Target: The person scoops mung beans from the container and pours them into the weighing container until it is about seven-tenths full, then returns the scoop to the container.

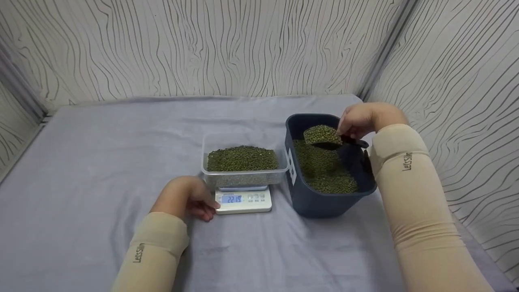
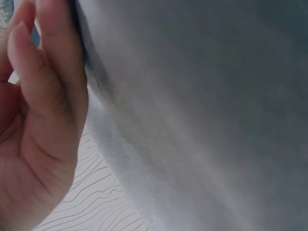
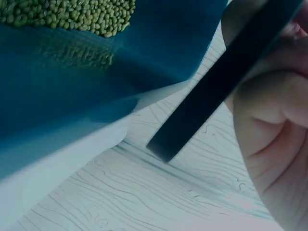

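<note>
In the head view my right hand (image 1: 359,119) grips the black handle of a scoop (image 1: 324,136) heaped with green mung beans. The scoop is above the dark blue bin (image 1: 300,202), which has more mung beans (image 1: 330,182) in it. In the right wrist view the handle (image 3: 211,91) runs slantwise out of the fingers. My left hand (image 1: 192,196) rests beside a white kitchen scale (image 1: 243,207), fingertips at its front left corner. On the scale sits a clear plastic container (image 1: 247,176) of mung beans (image 1: 243,159). The lit display (image 1: 232,199) shows digits like 2219.
A grey cloth (image 1: 101,162) covers the table. Panels with wavy dark lines (image 1: 202,48) stand behind it and on both sides. The bin stands close to the container's right side, with a white label (image 1: 292,167) on its near left wall.
</note>
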### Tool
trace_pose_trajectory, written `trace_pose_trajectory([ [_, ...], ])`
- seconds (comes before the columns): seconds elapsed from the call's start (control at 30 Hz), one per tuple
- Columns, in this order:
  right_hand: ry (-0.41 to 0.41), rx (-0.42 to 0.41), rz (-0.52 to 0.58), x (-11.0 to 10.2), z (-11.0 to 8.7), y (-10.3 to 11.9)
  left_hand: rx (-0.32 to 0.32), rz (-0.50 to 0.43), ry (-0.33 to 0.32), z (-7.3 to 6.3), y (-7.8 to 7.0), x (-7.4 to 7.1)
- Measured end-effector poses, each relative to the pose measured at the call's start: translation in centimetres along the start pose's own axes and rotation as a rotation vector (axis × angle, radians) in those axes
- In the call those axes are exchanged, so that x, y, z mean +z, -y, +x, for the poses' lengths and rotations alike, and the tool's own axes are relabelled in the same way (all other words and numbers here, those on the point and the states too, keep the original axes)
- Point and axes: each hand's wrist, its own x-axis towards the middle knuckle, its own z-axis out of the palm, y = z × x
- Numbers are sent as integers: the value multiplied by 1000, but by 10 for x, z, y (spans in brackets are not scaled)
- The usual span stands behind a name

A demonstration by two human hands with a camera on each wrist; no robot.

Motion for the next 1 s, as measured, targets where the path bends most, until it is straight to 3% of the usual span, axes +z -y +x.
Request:
trace_pose_trajectory([
  [0.43, 9, 14, 60, -3, -3, -5, -5, 20, 9, 0, -1, 0],
  [0.7, 74, -50, 75, -8, -4, -9, -4, 20, 6, 2, -1, 0],
  [1.0, 3, 10, 93, -5, -7, 1, 7, 13, 6, 1, 0, 0],
])
